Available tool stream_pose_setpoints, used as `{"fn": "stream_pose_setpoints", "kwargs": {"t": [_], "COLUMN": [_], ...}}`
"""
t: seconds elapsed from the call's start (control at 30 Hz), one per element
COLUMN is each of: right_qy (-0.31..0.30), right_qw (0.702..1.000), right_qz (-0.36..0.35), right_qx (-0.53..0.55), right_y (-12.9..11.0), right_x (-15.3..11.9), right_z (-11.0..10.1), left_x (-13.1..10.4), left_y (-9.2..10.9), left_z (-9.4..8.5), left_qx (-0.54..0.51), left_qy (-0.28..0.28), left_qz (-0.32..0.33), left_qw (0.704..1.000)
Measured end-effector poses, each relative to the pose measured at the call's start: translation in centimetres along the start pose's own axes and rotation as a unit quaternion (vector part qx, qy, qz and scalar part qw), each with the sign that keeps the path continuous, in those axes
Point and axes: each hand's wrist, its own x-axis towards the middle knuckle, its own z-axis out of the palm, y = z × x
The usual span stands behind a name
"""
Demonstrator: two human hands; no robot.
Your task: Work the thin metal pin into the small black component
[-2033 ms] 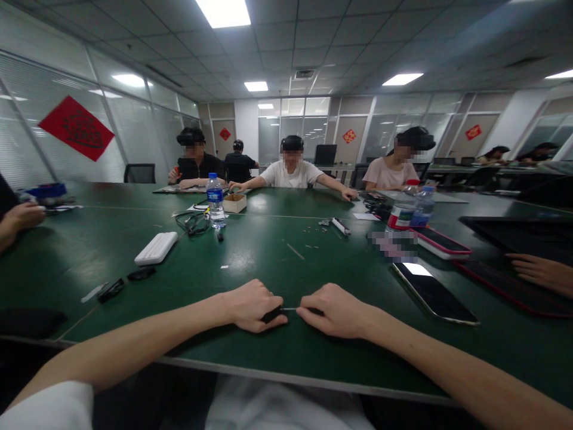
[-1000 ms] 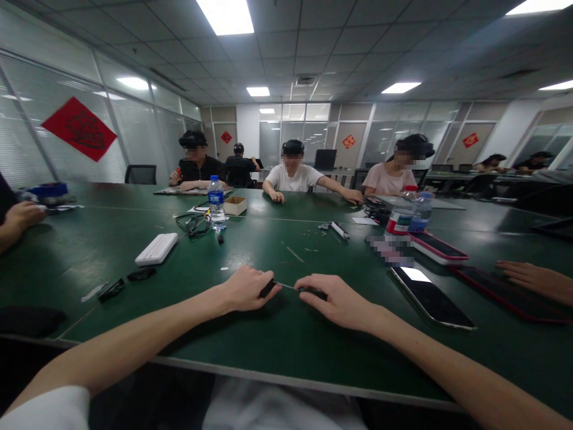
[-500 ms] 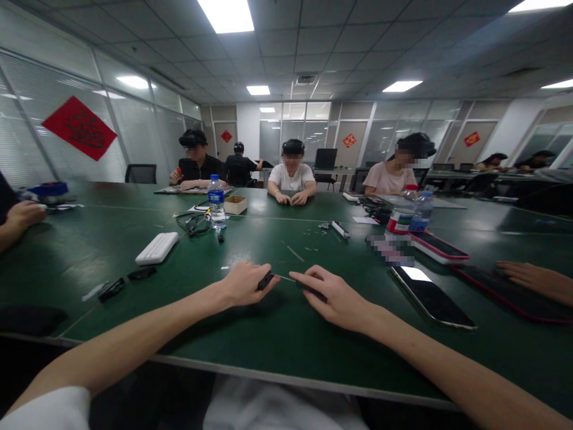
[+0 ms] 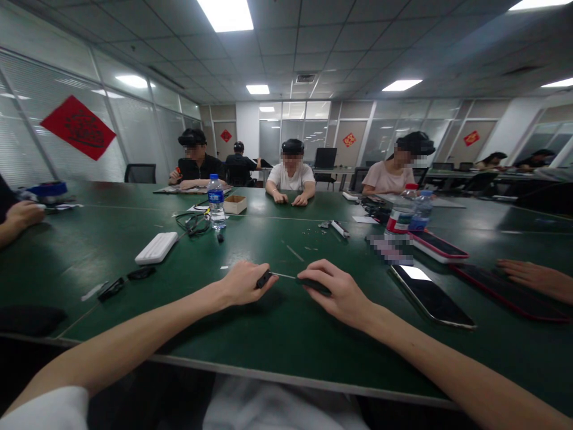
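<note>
My left hand point(image 4: 244, 283) is closed around a small black block-like piece point(image 4: 263, 279), which pokes out between thumb and fingers. From that piece a thin pale rod or line point(image 4: 283, 275) runs to the right, toward my right hand point(image 4: 338, 289). The fingers of my right hand curl over a dark, elongated handle-like piece point(image 4: 317, 288). Whether the thin line belongs to the left or the right piece I cannot tell. Both hands hover low over the green table point(image 4: 259, 340), a short gap between them.
Left: a white case point(image 4: 156, 248) and black sunglasses-like pieces point(image 4: 111, 289). Ahead: a water bottle point(image 4: 216, 202), cables point(image 4: 193, 223), an open box point(image 4: 235, 205) and a white tube point(image 4: 340, 229). Right: a phone point(image 4: 430, 295), more bottles point(image 4: 400, 212) and a co-worker's hand point(image 4: 537, 278). Other people sit opposite.
My right hand has shifted slightly right, and its index finger has drawn back over the dark piece. More of the thin line now shows. The left hand has barely moved.
</note>
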Motion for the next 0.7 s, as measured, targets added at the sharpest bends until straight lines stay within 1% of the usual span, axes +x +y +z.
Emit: {"fn": "stream_pose_setpoints", "kwargs": {"t": [0.13,0.27,0.7], "right_qy": [0.026,0.029,-0.001], "right_qw": [0.999,0.999,0.999], "right_qz": [-0.013,-0.016,0.039], "right_qx": [-0.015,-0.007,0.011], "right_y": [0.15,0.16,-0.23], "right_x": [-0.15,-0.08,0.08], "right_z": [0.24,0.18,-0.14], "left_x": [-0.08,-0.19,-0.16], "left_y": [0.02,-0.04,-0.02], "left_z": [-0.02,0.07,0.36], "left_qx": [0.002,0.003,-0.011], "left_qy": [0.0,0.003,0.003], "left_qz": [0.002,0.003,0.004], "left_qw": [1.0,1.0,1.0]}}
